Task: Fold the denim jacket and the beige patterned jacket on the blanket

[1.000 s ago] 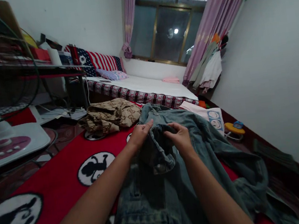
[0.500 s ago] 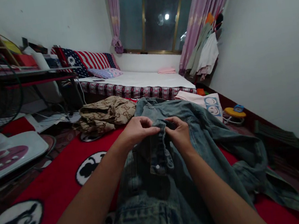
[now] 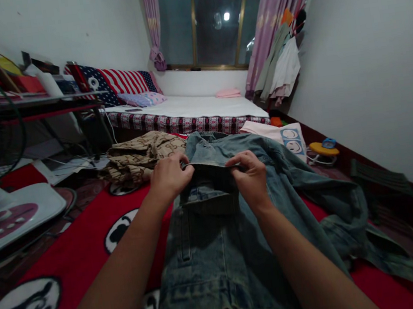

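Denim jacket [image 3: 219, 254]: probably soft, weighty, hardly slippery. Left hand [image 3: 186, 167], right hand [image 3: 233, 165] pinch its cuff [image 3: 208, 165]; seemingly sturdy hold.

Left grip [image 3: 170, 178] — pinching | right grip [image 3: 250, 176] — pinching | forearms [image 3: 131, 258] stretched forward, apart

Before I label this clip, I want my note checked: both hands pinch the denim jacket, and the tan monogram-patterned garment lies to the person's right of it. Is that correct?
The side is wrong: the head view shows the tan monogram-patterned garment lying to the person's left of the denim jacket. The rest stands: left hand and right hand both pinch it.
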Demonstrator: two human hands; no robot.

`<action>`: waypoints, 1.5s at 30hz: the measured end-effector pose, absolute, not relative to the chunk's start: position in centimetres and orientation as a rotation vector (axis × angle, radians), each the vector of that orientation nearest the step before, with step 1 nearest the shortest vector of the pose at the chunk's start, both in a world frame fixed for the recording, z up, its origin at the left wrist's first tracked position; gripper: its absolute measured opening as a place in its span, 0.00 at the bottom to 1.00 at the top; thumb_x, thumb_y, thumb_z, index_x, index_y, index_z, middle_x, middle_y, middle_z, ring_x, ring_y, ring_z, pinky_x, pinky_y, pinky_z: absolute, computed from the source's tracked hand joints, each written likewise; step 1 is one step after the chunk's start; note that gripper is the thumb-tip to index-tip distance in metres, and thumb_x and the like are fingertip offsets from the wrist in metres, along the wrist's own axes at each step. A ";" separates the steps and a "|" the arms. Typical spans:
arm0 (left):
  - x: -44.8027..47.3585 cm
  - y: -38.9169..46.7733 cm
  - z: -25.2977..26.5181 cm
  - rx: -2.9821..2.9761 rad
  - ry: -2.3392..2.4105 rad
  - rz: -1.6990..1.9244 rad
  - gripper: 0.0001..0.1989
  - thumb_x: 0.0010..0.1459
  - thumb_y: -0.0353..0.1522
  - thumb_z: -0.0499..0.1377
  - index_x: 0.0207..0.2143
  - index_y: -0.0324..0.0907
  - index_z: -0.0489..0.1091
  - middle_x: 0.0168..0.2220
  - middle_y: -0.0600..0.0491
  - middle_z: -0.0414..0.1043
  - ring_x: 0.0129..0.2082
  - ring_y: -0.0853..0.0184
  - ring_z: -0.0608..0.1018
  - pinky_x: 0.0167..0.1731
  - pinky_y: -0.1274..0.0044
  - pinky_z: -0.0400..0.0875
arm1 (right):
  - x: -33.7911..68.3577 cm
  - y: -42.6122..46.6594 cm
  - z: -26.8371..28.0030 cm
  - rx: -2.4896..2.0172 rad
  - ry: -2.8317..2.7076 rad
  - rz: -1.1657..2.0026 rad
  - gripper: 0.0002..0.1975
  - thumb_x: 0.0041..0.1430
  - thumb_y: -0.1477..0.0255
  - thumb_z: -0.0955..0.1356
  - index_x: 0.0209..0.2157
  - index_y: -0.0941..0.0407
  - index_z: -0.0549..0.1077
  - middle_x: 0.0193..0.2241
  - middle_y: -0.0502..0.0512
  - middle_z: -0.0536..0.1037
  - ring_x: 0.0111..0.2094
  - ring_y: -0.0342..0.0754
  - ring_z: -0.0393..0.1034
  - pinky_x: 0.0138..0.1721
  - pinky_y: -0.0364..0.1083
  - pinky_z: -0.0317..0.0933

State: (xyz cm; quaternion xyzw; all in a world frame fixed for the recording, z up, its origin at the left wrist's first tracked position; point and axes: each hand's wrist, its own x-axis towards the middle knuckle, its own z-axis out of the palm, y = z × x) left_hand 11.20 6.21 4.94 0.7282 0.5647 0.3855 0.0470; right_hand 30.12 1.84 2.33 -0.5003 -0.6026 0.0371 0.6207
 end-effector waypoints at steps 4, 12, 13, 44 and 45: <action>10.5 6.7 5.8 1.738 1.326 1.134 0.12 0.45 0.30 0.56 0.34 0.41 0.73 0.20 0.55 0.70 0.17 0.67 0.71 0.19 0.78 0.65 | 30.5 1.5 3.8 -1.193 -1.411 0.373 0.12 0.54 0.63 0.68 0.36 0.57 0.76 0.31 0.53 0.76 0.30 0.46 0.68 0.33 0.46 0.63; 10.5 4.7 8.1 1.226 0.988 1.237 0.20 0.44 0.28 0.58 0.43 0.39 0.70 0.22 0.56 0.71 0.17 0.70 0.74 0.17 0.81 0.70 | 29.2 -1.1 6.1 -1.143 -1.872 0.157 0.55 0.40 0.59 0.77 0.67 0.50 0.50 0.64 0.59 0.58 0.63 0.62 0.55 0.59 0.59 0.56; 10.5 4.3 8.3 1.245 0.967 1.233 0.20 0.44 0.28 0.58 0.43 0.38 0.70 0.23 0.55 0.72 0.17 0.70 0.74 0.17 0.80 0.70 | 29.1 -1.0 6.0 -1.151 -1.829 0.135 0.55 0.41 0.61 0.77 0.67 0.51 0.50 0.64 0.59 0.58 0.63 0.62 0.55 0.59 0.59 0.56; 10.9 9.0 -0.1 1.954 1.463 0.698 0.33 0.48 0.33 0.64 0.57 0.36 0.64 0.23 0.58 0.66 0.20 0.69 0.70 0.21 0.80 0.65 | 31.8 -2.5 8.1 -0.785 -2.118 1.706 0.30 0.47 0.57 0.75 0.47 0.62 0.75 0.42 0.61 0.80 0.44 0.51 0.75 0.43 0.44 0.68; 10.8 9.1 -0.1 1.988 1.460 0.773 0.30 0.48 0.31 0.63 0.56 0.37 0.66 0.21 0.59 0.64 0.21 0.70 0.69 0.22 0.80 0.65 | 31.8 -2.1 7.6 -0.836 -2.146 1.612 0.28 0.49 0.57 0.74 0.46 0.62 0.76 0.41 0.61 0.80 0.43 0.50 0.75 0.43 0.44 0.67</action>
